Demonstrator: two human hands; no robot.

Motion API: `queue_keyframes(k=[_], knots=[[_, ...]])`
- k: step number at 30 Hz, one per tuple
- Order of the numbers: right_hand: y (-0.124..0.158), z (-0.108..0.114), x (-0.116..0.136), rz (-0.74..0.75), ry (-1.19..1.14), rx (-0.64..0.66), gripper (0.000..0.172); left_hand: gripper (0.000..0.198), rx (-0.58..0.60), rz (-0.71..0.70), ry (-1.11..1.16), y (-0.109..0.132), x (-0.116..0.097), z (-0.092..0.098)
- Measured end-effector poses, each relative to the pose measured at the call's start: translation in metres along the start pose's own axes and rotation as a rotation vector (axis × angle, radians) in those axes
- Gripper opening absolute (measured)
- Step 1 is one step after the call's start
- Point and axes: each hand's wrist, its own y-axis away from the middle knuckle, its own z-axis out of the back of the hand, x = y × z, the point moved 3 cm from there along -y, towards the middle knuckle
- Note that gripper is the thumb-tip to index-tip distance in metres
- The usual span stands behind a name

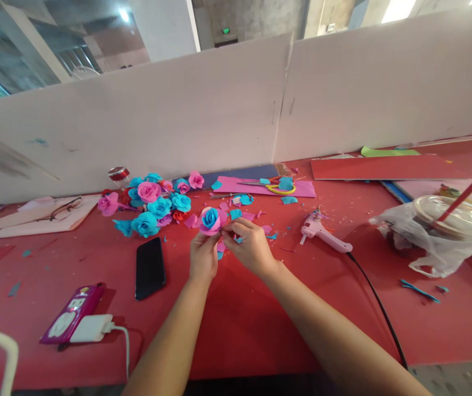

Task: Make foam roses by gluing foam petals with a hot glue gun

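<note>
Upright in my left hand (204,256) is a paper flower (210,219) with a blue centre and pink outer petals. My left fingers are closed around its base. My right hand (251,246) is pinched at the flower's right side, its fingertips touching the lower pink petals; whether a small piece sits between them is hidden. Blue and pink paper scraps (236,214) lie just behind my hands. Left of them is a bunch of finished blue, pink and red paper flowers (159,207). To the right lies a pink hot glue gun (322,234) with a black cord.
Yellow-handled scissors (282,190) rest on a pink paper strip (306,188). A black phone (150,268) and a purple power strip (73,312) with a white plug lie left. On the right stands a lidded cup (454,220) in a plastic bag. A white partition (157,121) borders the red table.
</note>
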Motion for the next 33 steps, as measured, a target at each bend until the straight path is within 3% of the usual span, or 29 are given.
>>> queue_keyframes(k=[8, 12, 17, 20, 28, 33], knots=[[-0.001, -0.002, -0.003, -0.148, -0.104, -0.021, 0.008, 0.016, -0.055, -0.071, -0.058, 0.003, 0.004, 0.004], [-0.002, -0.003, -0.006, -0.305, -0.273, -0.001, 0.005, 0.016, -0.024, -0.079, -0.082, 0.002, 0.005, 0.005], [-0.003, -0.008, -0.011, -0.558, -0.598, 0.067, 0.014, 0.014, -0.037, -0.108, -0.132, -0.001, 0.008, 0.011], [-0.004, -0.008, -0.013, -0.624, -0.682, 0.062, 0.014, 0.013, -0.049, -0.117, -0.215, 0.000, 0.007, 0.015], [-0.005, -0.004, -0.021, -0.611, -0.504, 0.055, 0.023, 0.014, -0.067, -0.139, -0.298, -0.002, 0.000, 0.015], [-0.005, 0.002, -0.027, -0.582, -0.389, -0.062, 0.033, 0.021, -0.098, 0.031, -0.039, -0.005, 0.003, 0.014]])
